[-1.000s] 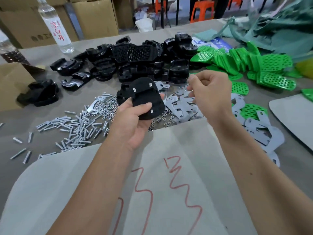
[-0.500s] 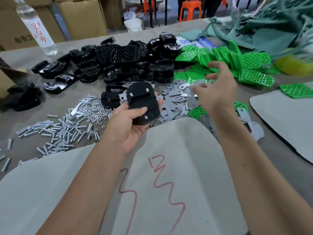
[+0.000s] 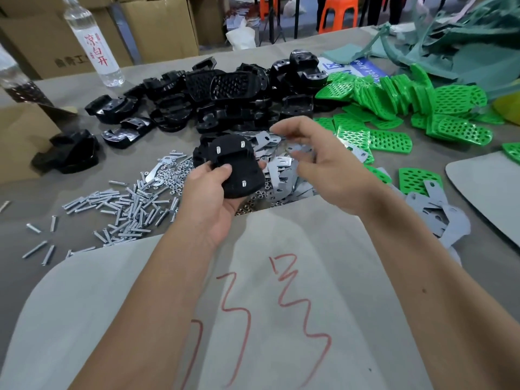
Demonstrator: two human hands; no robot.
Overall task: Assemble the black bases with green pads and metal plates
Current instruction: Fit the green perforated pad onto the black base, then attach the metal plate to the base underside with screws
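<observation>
Since half a second ago, the right hand (image 3: 323, 161) has dropped from over the green pads toward the heap of grey metal plates (image 3: 284, 175) at mid-frame, and its fingers now hang spread and loosely bent above that heap with nothing between them that I can make out. Left of it, the left hand (image 3: 213, 192) has barely shifted: its thumb and fingers are wrapped round a black base (image 3: 235, 167), held underside up so that three bolt ends stick out of it toward the camera.

The step in hand looks like fetching one metal plate to seat over those bolt ends. To do it well, the right hand should pinch a single plate by its edge and lift it free of its neighbours, since the plates lie overlapping and two may come up together. The left hand should keep the base level and its thumb clear of the bolts, so the plate's holes can drop straight over them.

Outward from the hands, the plates lie directly under and just beyond the right fingertips, touching the pile of small nuts (image 3: 174, 171) and the scattered bolts (image 3: 121, 204) at centre left. More black bases (image 3: 225, 94) are stacked above centre, and the green pads (image 3: 394, 108) spread over the upper right of the table (image 3: 42, 277). A water bottle (image 3: 90, 40) stands at upper left.
</observation>
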